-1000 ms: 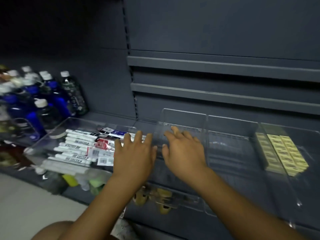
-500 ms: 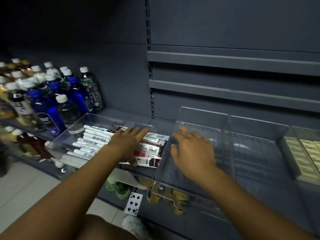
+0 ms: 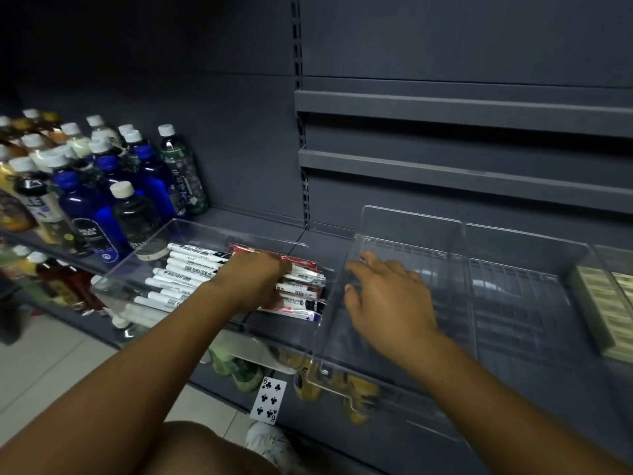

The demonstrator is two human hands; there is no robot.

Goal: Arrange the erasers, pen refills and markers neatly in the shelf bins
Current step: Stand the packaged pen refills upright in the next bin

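**Left hand on the refill packs, right hand waiting in the empty bin**

Head view: the left hand (image 3: 253,282) is curled down over the pen refill packs (image 3: 301,291), gripping the stack. The packs lie at the right end of the left bin (image 3: 205,226), beside the white markers (image 3: 178,272). The right hand (image 3: 387,303) hovers inside the middle bin (image 3: 411,216), its fingers (image 3: 359,270) loosely spread and holding nothing.

The packs look light, flat and glossy, so they will likely slide over each other. They are best squeezed across the stack's long edges. The erasers (image 3: 613,303) sit at the far right.
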